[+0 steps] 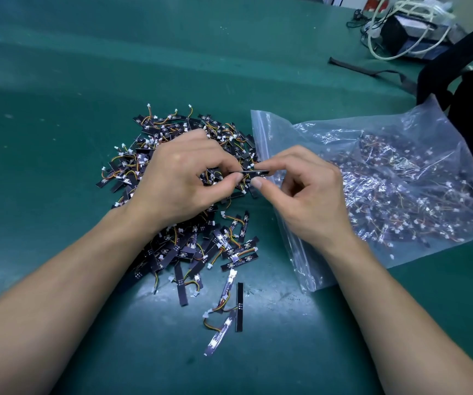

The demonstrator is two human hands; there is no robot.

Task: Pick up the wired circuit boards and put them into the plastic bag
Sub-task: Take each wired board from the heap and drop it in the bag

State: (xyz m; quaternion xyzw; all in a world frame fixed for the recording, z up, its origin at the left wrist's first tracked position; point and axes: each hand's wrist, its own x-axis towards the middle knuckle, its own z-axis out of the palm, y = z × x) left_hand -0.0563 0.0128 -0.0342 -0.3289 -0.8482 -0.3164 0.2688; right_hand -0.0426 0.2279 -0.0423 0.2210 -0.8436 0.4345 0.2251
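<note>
Now L hand (184, 178) & R hand (306, 192) each pinch one end of a single board (253, 173), just above the pile (192, 252) at centre. Plastic bag (258, 129) lies at 3 o'clock, mouth just beside the board. Prob. light, stiff but delicate: grip by the strip's edges, don't tug.

The scene is cool and rather dim, yet a bright white patch of glare sits on the green mat (272, 303) at lower middle. The plastic bag (400, 181) glints with many small highlights. Wide-angle distortion bends the edges, and the far corners are soft.
</note>
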